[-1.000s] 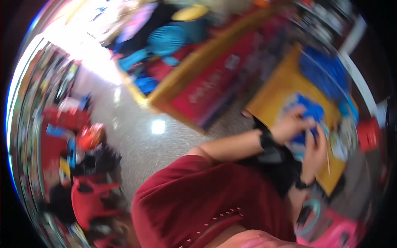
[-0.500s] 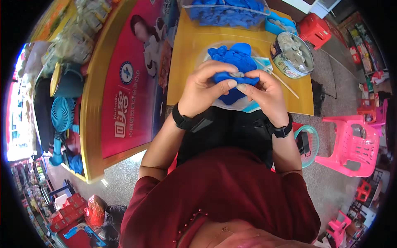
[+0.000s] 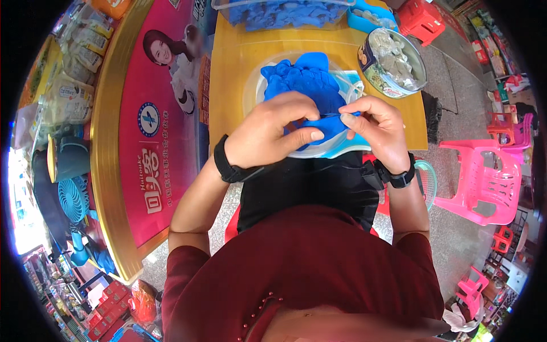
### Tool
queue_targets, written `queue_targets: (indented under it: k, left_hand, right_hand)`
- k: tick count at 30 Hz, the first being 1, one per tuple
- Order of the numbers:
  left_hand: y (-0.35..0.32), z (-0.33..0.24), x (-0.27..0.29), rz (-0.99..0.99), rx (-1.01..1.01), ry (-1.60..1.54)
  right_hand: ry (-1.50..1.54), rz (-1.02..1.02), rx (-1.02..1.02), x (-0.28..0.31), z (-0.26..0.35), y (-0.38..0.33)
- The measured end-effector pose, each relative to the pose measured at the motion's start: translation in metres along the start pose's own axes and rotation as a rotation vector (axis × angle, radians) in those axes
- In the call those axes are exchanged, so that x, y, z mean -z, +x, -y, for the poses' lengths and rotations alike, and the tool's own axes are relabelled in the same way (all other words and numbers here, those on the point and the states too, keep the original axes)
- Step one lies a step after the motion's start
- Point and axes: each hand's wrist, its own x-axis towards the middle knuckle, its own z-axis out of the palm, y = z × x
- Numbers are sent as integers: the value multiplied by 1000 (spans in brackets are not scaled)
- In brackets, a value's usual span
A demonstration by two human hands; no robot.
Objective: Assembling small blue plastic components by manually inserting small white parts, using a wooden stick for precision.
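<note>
My left hand (image 3: 279,128) and my right hand (image 3: 376,124) are closed in pinches on opposite ends of a soft blue piece (image 3: 329,125). The piece is stretched between them, and the fingers hide part of it. Just beyond lies a heap of similar blue pieces (image 3: 302,80) in a shallow translucent round dish (image 3: 249,91). A teal-and-white sheet (image 3: 356,147) shows under the dish's near right side.
On the yellow table (image 3: 225,102), a clear tub (image 3: 239,4) of blue pieces stands at the back. Right of it are a blue tray (image 3: 358,24) and a round tin (image 3: 376,84) with greyish pieces. A pink chair (image 3: 481,179) stands to the right, a pink panelled counter (image 3: 165,114) at left.
The hands have moved slightly apart along the blue piece. A small grey bit between the fingers earlier no longer shows. The view has shifted, and the thin stick is now mostly hidden.
</note>
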Motion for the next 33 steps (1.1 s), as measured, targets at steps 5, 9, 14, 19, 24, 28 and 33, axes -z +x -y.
queue_targets:
  k: [5, 9, 14, 19, 24, 28, 33]
  left_hand:
    - [4, 5, -8, -164, 189, -258]
    - [19, 11, -5, -271, -58, -48]
    - [27, 9, -5, -543, 257, -637]
    - [18, 24, 4, -433, 336, -561]
    - [21, 26, 10, -424, 246, -273]
    - [25, 30, 9, -435, 293, -428]
    - [27, 32, 9, -317, 448, -608]
  right_hand:
    - [82, 12, 27, 6, 5, 16]
    - [-237, 24, 240, -8, 6, 37]
    - [-105, 72, 90, -5, 8, 50]
    - [-124, 129, 110, -14, 2, 58]
    - [-350, 304, 195, -14, 3, 67]
    - [-396, 294, 174, -10, 6, 73]
    - [-132, 213, -61, -15, 10, 77]
